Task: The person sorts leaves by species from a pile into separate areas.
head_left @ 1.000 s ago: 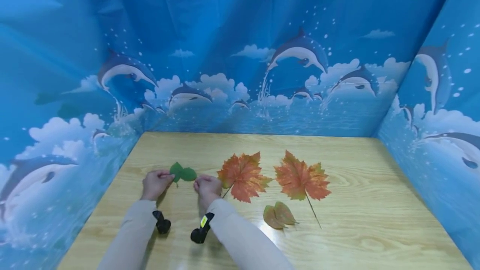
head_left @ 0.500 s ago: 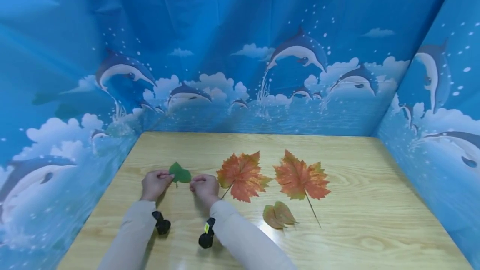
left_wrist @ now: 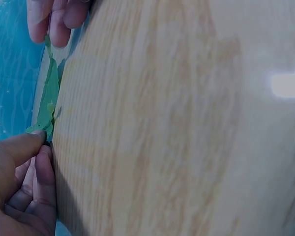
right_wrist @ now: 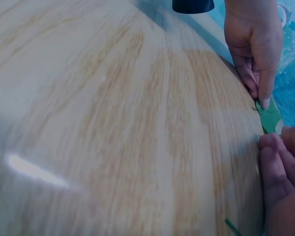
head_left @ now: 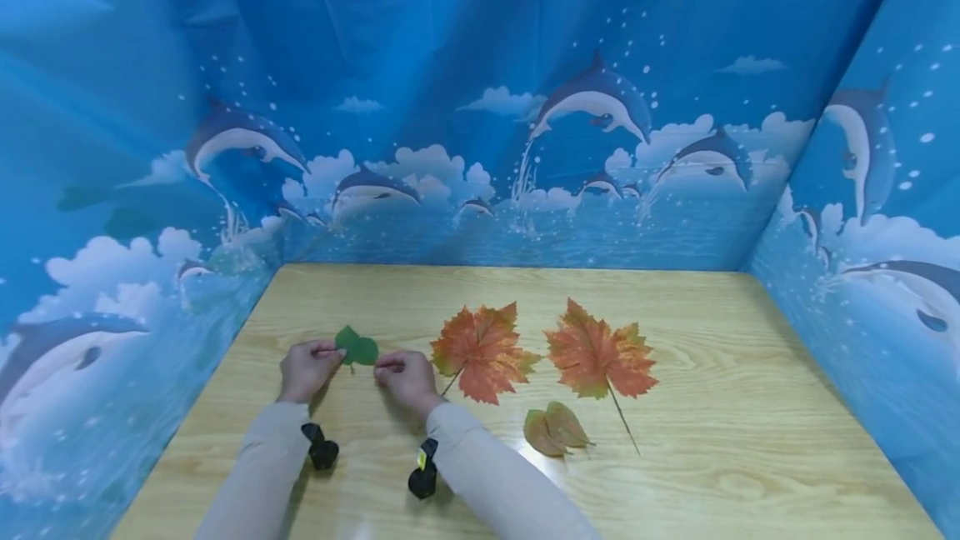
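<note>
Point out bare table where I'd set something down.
The widest free patch of pale wooden table lies right of the rightmost jagged orange-red leaf. A narrow strip runs between that leaf and the blue dolphin-print backdrop. Crowded: left, where left hand and right hand flank a green leaf; and mid-table, with another orange-red leaf and a small brownish-green leaf.

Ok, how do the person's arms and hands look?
Left hand and right hand are bare; left sleeve and right sleeve are pale beige-grey. The left wrist unit is black; the right wrist unit is black with a yellow patch.
</note>
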